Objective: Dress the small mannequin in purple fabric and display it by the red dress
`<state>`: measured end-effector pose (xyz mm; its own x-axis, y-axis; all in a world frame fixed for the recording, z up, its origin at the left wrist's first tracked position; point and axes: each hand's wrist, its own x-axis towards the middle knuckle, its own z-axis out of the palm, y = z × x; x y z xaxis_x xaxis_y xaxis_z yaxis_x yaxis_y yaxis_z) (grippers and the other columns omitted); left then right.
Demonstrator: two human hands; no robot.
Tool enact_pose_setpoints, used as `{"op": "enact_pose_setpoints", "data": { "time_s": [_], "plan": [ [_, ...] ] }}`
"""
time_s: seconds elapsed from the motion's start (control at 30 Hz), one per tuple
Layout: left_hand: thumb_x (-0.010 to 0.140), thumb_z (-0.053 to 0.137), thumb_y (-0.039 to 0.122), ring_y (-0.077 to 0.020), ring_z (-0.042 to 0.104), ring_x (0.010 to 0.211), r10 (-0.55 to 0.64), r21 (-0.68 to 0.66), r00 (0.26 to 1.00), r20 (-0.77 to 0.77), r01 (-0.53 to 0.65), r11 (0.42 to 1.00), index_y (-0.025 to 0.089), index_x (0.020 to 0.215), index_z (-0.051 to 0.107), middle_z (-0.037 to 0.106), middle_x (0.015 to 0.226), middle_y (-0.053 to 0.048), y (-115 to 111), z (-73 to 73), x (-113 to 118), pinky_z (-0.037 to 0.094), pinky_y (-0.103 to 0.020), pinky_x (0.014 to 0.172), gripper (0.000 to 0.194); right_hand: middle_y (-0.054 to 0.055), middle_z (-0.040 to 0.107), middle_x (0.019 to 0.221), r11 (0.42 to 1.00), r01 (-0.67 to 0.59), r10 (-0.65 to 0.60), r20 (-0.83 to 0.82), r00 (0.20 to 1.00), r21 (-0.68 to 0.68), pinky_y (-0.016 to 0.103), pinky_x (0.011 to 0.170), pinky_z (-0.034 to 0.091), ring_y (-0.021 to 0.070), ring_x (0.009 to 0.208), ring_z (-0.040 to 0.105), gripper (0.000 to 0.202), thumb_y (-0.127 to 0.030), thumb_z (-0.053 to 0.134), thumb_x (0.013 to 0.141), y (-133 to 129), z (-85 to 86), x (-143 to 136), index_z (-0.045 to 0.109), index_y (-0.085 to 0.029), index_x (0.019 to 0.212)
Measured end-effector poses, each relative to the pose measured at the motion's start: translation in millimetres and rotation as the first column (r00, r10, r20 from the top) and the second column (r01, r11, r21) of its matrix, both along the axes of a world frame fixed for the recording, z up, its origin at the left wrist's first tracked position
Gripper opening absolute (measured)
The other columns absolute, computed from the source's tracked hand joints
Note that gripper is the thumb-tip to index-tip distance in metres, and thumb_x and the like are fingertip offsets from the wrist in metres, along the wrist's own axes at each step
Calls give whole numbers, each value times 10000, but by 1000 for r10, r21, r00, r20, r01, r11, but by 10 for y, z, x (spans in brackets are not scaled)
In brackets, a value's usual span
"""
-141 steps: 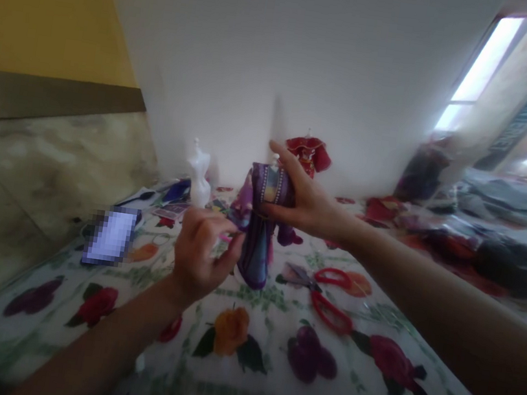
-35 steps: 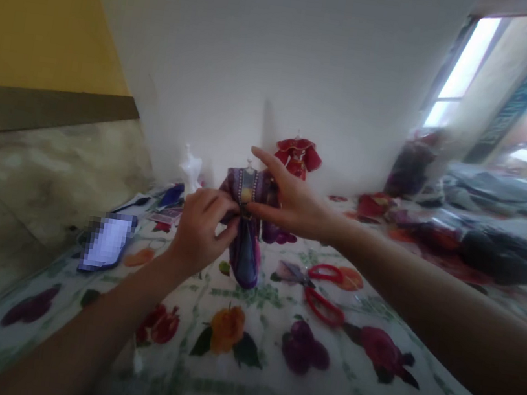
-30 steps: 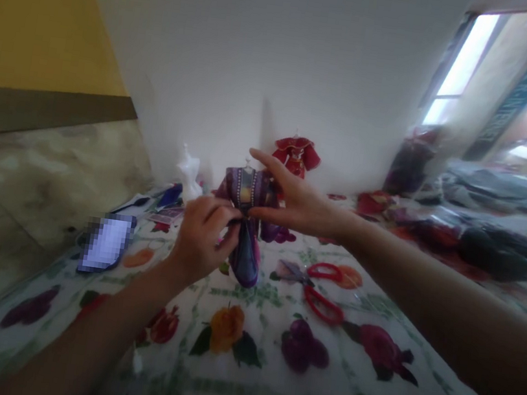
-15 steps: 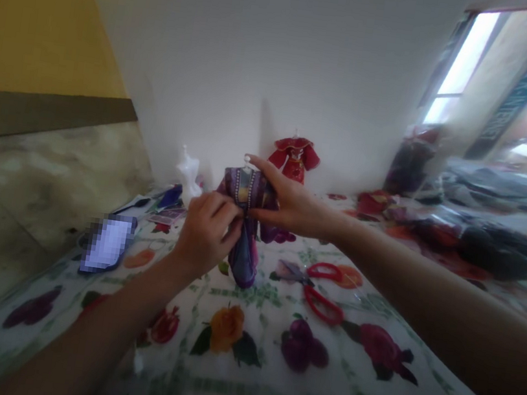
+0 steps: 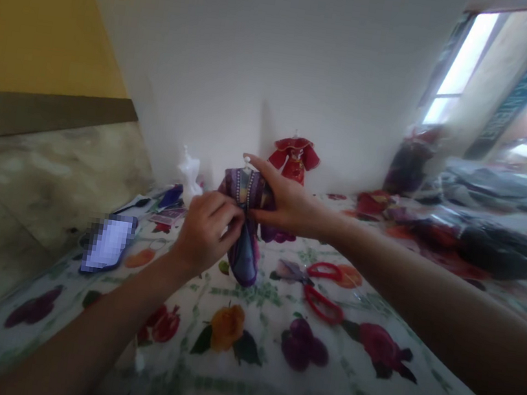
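A small purple doll dress with a beaded front hangs upright on a little form with a white knob on top, just over the flowered tablecloth. My left hand pinches its front near the waist, fingers pressed together. From the right side my right hand wraps round its shoulder and side, the fingers mostly hidden behind the cloth. Red-handled scissors lie with blades apart to the right of the dress. Beyond my right hand stands a small red dress.
A white mannequin form stands behind my left hand, near some cards. At the left edge lies a phone-like object. Plastic-wrapped dark bundles and red cloth are at the right. A white wall board rises behind.
The lower part of the purple dress has shifted slightly, showing more of its blue-grey front. Both hands keep nearly the same places and holds.
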<state>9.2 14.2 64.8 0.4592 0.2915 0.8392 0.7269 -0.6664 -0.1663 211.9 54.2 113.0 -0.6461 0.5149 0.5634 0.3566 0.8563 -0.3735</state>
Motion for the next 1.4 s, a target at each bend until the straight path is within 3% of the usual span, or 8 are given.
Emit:
{"op": "enact_pose_setpoints", "data": {
  "time_s": [0.27,0.4,0.8,1.07,1.4],
  "plan": [
    [853,618,150,-197,576,838,12,-1,998,56,-12,1000,202,845,595,615,860,-34,11,-3,-4,452,-366,772,57,129,654,1099,999,-25,24,23,999,27,334,793,502,223,912,614,793,-242,644,793,-16,24,21,298,-109,1494],
    [857,608,147,-200,580,839,12,-13,998,54,-11,1000,200,838,599,617,854,-38,-7,9,11,458,-371,774,57,124,654,1091,1000,-16,16,38,999,21,339,798,502,228,908,618,731,-256,639,801,-22,55,37,363,-110,1462],
    [846,615,153,-204,588,850,11,-45,998,64,-8,999,201,826,612,632,863,-42,-22,20,14,468,-375,796,52,144,644,1115,999,26,-28,33,999,48,324,808,492,231,914,621,826,-241,654,781,-20,16,2,292,-87,1506],
    [817,620,134,-195,584,820,36,-90,990,138,-23,996,197,811,610,606,838,-33,-48,49,72,477,-350,748,64,128,662,1073,999,27,-29,38,999,40,338,801,496,231,903,620,816,-249,667,775,-14,24,23,305,-123,1496],
    [841,607,150,-203,582,849,34,-90,994,100,-25,996,202,880,590,609,868,-37,-58,8,59,467,-372,786,67,138,659,1111,1000,10,-11,31,999,28,353,804,500,237,913,617,789,-260,654,785,-18,32,43,317,-118,1484]
  ]
}}
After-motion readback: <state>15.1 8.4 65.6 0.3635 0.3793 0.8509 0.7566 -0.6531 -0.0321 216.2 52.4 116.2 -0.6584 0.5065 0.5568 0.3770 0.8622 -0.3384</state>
